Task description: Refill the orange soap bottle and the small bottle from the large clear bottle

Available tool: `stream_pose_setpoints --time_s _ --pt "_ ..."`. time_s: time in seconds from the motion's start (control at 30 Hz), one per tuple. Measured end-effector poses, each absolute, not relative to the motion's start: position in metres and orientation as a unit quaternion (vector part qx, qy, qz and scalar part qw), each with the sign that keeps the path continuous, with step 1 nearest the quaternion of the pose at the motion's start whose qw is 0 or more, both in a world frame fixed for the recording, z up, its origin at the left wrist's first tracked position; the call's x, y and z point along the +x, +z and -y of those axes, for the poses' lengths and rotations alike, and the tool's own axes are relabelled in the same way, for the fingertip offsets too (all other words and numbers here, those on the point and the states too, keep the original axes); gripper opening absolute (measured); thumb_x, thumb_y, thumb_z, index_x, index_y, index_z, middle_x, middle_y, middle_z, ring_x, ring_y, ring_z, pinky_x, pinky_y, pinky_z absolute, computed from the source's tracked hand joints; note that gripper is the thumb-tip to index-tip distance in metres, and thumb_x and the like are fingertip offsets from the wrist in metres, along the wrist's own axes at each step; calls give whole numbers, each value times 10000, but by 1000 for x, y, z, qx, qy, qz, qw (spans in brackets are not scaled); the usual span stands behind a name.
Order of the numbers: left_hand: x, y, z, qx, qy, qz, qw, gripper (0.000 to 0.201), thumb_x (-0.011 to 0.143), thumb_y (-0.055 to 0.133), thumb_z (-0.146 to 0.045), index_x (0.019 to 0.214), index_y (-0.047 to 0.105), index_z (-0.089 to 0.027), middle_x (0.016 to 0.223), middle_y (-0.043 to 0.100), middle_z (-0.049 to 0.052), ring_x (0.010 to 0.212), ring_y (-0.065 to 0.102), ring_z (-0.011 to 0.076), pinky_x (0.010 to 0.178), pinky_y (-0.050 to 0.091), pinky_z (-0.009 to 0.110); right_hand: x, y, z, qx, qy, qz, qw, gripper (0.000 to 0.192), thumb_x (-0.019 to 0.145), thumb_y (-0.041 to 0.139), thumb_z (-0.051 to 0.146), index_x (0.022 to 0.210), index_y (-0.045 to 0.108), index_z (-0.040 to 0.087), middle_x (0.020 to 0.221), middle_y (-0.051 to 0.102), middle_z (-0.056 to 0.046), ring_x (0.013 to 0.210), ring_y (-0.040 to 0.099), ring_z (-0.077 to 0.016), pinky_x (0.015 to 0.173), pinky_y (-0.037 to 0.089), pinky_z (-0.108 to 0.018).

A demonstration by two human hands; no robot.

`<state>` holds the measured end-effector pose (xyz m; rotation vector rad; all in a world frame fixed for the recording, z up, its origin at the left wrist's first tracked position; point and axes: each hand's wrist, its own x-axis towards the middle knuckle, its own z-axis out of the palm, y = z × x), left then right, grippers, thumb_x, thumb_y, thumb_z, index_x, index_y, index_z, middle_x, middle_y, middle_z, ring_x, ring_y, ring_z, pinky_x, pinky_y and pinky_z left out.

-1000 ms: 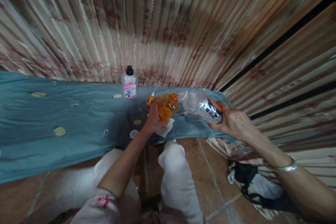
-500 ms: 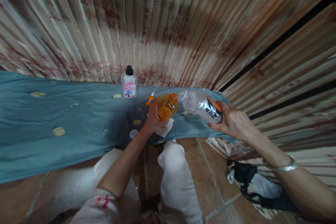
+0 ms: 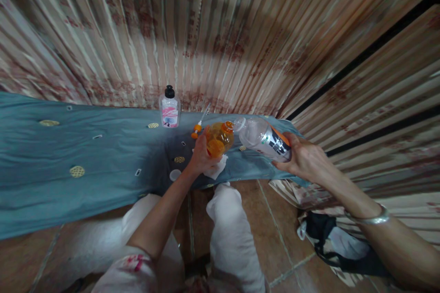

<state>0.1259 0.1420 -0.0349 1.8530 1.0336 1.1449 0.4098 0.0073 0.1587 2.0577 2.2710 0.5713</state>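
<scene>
Centre frame: left hand (image 3: 200, 155) wrapped around small orange bottle (image 3: 219, 138); right hand (image 3: 304, 159) clasping tilted clear bottle (image 3: 264, 138). Probably light, thin-walled, squeezable; best gripped mid-body.

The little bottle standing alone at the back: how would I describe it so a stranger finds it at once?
Look along the blue cloth to its far edge by the striped curtain. The small clear bottle stands upright there, left of both hands. Unlike the held bottles, it has a black cap and pink label.

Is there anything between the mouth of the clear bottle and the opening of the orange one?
Nothing visible. The clear bottle, tilted in the right hand, has its mouth right at the orange bottle held by the left hand.
</scene>
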Motion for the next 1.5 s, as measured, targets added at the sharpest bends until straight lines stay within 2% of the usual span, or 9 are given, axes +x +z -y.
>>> stream_pose_setpoints --time_s 0.2,0.4,0.67,0.87,1.13,1.33,1.5 --pt "127 -41 -145 718 452 -391 357 1243 709 886 -281 1773 254 -167 1662 584 241 1586 562 438 1374 414 626 410 159 -7 659 188 -728 14 703 825 697 533 1378 639 102 895 799 -127 766 748 -313 673 479 -357" --pt "126 -37 -143 716 450 -391 364 1233 709 876 -280 1767 266 -114 1670 573 266 1592 552 449 1396 378 621 412 157 -8 654 193 -731 11 717 828 702 546 1398 629 117 895 801 -115 752 738 -307 667 462 -355" --pt "126 -34 -142 719 435 -402 364 1237 705 882 -270 1769 260 -159 1688 573 239 1610 539 439 1396 378 629 410 159 -8 661 176 -729 15 700 817 719 535 1370 644 112 917 802 -139 802 760 -340 691 497 -370" --pt "126 -32 -141 716 431 -408 368 1239 704 874 -277 1774 262 -146 1684 572 243 1622 525 431 1412 359 617 410 162 -7 656 174 -734 17 681 831 715 534 1371 644 126 866 789 -108 734 736 -311 650 472 -354" --pt "125 -29 -141 717 417 -410 379 1240 715 871 -284 1776 243 -145 1729 538 236 1652 485 415 1425 328 619 412 159 -7 653 185 -734 11 682 833 707 537 1375 644 127 877 799 -110 741 744 -309 654 473 -353" --pt "126 -35 -143 714 449 -388 372 1219 721 875 -285 1760 259 -125 1690 561 272 1602 542 442 1394 373 644 410 159 -7 655 188 -732 12 678 823 707 535 1359 645 125 883 804 -122 750 751 -319 660 477 -355" --pt "126 -35 -142 713 451 -392 368 1219 702 882 -272 1759 288 -151 1686 566 254 1602 542 450 1389 393 628 409 159 -6 661 190 -726 18 682 819 708 536 1361 642 128 863 798 -111 720 736 -306 645 460 -348"
